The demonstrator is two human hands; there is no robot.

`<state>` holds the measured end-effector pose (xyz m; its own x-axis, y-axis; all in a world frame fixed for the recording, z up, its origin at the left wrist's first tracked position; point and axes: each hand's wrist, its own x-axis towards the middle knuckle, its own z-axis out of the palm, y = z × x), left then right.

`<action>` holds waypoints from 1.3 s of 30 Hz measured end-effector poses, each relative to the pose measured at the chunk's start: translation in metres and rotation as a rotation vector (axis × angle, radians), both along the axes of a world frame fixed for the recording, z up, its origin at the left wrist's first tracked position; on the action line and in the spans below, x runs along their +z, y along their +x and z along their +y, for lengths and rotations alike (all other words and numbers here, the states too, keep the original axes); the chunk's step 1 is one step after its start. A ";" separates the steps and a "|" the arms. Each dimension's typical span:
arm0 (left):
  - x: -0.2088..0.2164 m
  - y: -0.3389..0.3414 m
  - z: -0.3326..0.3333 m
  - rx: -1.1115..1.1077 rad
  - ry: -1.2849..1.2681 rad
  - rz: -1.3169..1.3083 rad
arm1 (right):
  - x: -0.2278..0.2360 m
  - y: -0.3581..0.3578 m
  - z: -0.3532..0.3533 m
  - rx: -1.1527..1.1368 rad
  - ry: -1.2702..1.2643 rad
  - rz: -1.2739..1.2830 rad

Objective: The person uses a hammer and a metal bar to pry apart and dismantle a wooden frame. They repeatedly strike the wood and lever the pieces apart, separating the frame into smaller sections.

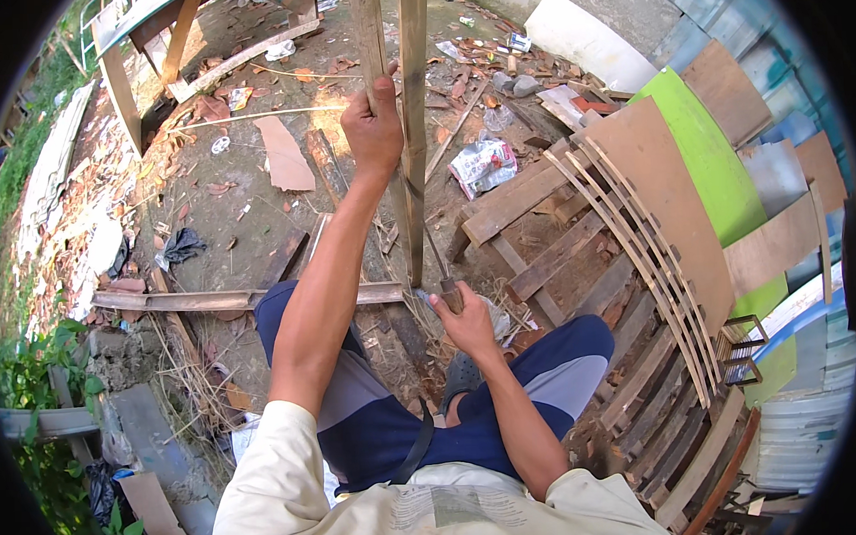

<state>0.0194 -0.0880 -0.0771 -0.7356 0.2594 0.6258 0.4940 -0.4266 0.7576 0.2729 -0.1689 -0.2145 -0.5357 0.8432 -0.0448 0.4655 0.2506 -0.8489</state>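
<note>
My left hand is wrapped around an upright wooden post in front of me. Close beside it on the right stands a second, longer wooden post, reaching down toward the ground between my knees. Low down, next to its foot, my right hand is closed on the brown handle of a tool. From that handle a thin dark metal shaft slants up and left toward the posts. I cannot tell the tool's exact kind, nor whether its tip touches the wood.
A metal channel bar lies across the ground on the left. Stacked planks and long thin slats fill the right side, by brown and green sheets. A wooden table frame stands far left; scattered leaves and litter surround me.
</note>
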 end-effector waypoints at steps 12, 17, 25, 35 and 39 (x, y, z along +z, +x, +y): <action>-0.012 -0.023 -0.004 0.044 -0.021 -0.067 | -0.118 -0.002 0.003 0.052 -1.336 0.235; -0.012 -0.024 -0.007 0.003 -0.019 -0.083 | -0.081 -0.003 0.008 -0.001 -1.401 0.251; -0.010 -0.019 -0.008 0.070 -0.052 -0.016 | -0.021 -0.039 0.025 0.000 -0.276 -0.080; -0.028 -0.019 -0.019 0.094 -0.010 -0.028 | -0.201 -0.014 0.002 -0.043 -0.805 -0.293; -0.017 -0.026 -0.019 0.104 -0.010 -0.025 | -0.154 -0.001 0.018 -0.083 -1.507 0.157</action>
